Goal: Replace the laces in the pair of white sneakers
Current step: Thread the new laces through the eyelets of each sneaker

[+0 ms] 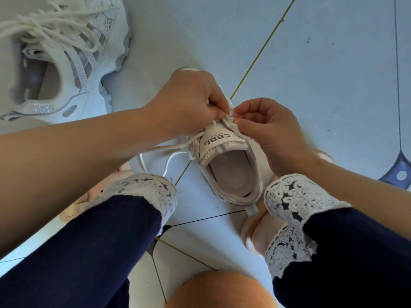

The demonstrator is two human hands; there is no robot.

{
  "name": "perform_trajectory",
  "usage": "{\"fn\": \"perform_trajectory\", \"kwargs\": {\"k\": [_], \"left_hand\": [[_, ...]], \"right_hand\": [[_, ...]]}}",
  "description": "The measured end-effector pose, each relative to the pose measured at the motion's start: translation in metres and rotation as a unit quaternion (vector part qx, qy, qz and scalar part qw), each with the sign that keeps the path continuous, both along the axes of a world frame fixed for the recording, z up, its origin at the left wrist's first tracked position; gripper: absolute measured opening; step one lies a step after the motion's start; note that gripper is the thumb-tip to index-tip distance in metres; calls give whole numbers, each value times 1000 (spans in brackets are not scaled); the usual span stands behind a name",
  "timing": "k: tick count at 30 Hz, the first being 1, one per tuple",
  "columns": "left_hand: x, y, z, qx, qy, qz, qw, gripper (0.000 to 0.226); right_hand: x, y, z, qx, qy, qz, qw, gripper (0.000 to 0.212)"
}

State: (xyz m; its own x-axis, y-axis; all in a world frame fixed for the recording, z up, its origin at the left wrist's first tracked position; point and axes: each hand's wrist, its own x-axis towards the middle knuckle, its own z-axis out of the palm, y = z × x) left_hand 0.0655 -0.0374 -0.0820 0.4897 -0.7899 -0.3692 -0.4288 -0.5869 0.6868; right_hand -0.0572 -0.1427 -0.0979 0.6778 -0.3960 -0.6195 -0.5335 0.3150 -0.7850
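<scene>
A small white sneaker [233, 170] stands on the floor between my legs, heel toward me, its tongue label facing up. My left hand [191, 101] covers the front of the shoe and pinches the white lace [164, 147] at the top eyelets. My right hand [264, 125] pinches the lace on the shoe's right side, fingertips almost meeting the left hand's. A loose lace end trails left from the shoe across the floor. A second, larger white sneaker [66, 56] lies at the upper left with its laces loosely bunched on top.
The pale tiled floor [322, 74] has thin grout lines and a dark blue tile inlay [398, 172] at the right edge. My legs in dark trousers with white lace cuffs [295, 201] flank the shoe, bare feet beside it.
</scene>
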Motion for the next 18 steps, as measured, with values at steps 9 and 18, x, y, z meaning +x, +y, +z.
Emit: {"fn": "perform_trajectory", "kwargs": {"k": [9, 18], "left_hand": [[1, 0, 7, 45, 74, 43, 995, 20], [-1, -9, 9, 108, -89, -77, 987, 11]], "right_hand": [[-2, 2, -3, 29, 9, -22, 999, 26], [-5, 2, -1, -64, 2, 21, 998, 27]]}}
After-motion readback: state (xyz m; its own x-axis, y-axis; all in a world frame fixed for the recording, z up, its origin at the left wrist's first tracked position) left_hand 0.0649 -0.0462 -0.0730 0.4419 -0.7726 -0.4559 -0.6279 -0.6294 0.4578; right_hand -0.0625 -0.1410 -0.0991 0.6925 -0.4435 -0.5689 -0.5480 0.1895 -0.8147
